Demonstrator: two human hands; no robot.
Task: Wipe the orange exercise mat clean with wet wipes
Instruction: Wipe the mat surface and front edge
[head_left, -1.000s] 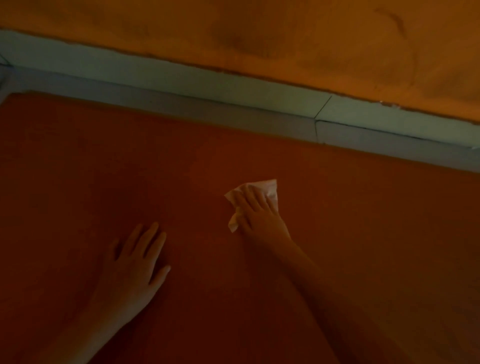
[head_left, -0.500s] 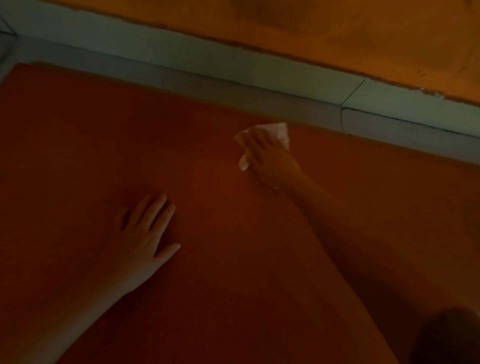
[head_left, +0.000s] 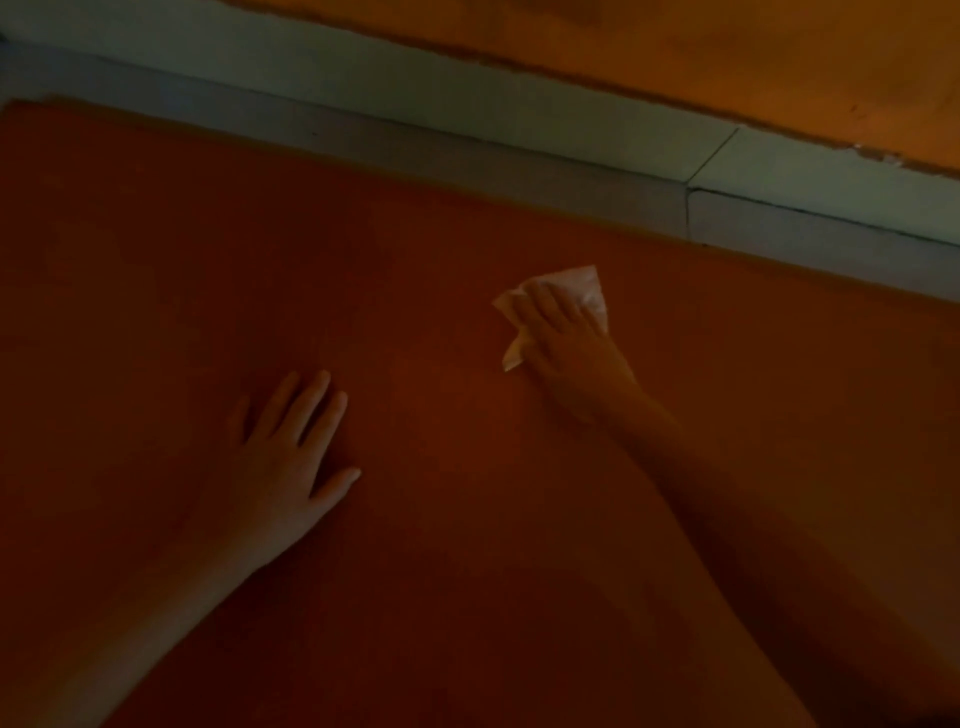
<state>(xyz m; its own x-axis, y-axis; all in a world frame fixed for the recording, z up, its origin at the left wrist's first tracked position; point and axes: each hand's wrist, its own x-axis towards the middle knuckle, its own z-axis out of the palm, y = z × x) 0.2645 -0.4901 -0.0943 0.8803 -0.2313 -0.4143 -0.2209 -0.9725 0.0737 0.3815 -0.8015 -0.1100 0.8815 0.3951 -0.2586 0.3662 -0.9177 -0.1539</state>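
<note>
We look down in dim light at an orange exercise mat (head_left: 467, 571) that fills most of the view, lying flat on the floor. Its far edge runs just beside a strip of grey floor (head_left: 519, 166). Beyond that strip, a band of pale skirting tiles (head_left: 467, 104) runs along the foot of an orange wall (head_left: 727, 62).

Two bare forearms reach in from the bottom. The left hand (head_left: 283, 467) rests palm down on the mat at centre left, fingers straight and slightly spread, thumb out to the right, holding nothing.

The right hand (head_left: 566, 343) lies further away, near the mat's far edge, well apart from the left. Its flat, extended fingers press a white wet wipe (head_left: 587, 291) onto the mat. They are not curled round it. The crumpled wipe pokes out past the fingertips and at the thumb side.
</note>
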